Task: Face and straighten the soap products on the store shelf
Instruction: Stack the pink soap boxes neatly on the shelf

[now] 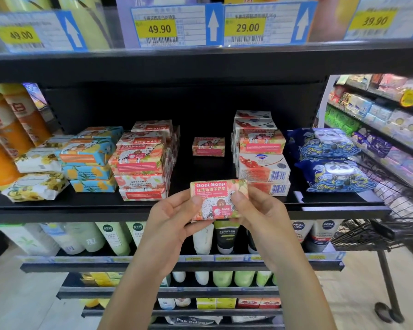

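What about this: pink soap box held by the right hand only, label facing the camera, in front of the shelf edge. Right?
No, both hands. The head view shows the left hand and the right hand each gripping an end of the pink soap box. Label faces the camera, in front of the shelf edge.

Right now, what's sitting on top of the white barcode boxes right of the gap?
One rose goat soap box lies on the white barcode boxes. More white boxes rise behind it; how deep they go is hidden. The held soap box covers the lowest box's left end.
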Tool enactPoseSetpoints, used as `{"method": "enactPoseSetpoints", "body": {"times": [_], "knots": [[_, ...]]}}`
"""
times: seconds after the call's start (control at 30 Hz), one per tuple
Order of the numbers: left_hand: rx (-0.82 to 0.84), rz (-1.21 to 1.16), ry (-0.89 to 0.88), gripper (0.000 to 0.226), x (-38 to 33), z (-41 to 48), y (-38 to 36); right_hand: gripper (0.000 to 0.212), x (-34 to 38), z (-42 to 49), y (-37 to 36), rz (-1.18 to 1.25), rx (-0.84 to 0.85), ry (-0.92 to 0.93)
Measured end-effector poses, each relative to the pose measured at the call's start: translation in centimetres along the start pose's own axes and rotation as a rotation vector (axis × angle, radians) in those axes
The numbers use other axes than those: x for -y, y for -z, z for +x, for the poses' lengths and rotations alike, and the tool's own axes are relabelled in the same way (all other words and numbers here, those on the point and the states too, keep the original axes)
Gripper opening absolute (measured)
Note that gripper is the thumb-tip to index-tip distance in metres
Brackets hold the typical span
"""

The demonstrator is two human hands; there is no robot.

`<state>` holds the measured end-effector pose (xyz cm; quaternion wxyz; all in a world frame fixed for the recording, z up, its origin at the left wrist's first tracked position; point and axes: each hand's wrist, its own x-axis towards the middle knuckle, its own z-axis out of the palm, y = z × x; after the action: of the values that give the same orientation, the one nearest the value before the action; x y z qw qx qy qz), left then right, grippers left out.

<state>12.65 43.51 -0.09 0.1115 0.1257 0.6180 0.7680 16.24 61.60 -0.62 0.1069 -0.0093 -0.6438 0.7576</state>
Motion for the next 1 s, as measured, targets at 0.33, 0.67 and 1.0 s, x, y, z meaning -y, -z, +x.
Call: {"method": "enactPoseSetpoints", "body": {"times": [0.33, 0.67, 1.0], "knots": [[0.023, -0.105, 0.073, 0.042, 0.1, -0.3, -0.4, 0.04, -0.5, -0.3, 0.5, 0.023, -0.005, 0.109], [-0.065, -0.203, 0.078, 0.043, 0.0, -0.2, -0.5, 0.053, -1.0, -0.5, 1.0, 0.001, 0.074, 0.178], [-0.104, -0.225, 0.002, 0.038, 0.2, -0.5, -0.6, 0.075, -0.6, -0.5, 0.0, 0.088, 0.005, -0.036]]}}
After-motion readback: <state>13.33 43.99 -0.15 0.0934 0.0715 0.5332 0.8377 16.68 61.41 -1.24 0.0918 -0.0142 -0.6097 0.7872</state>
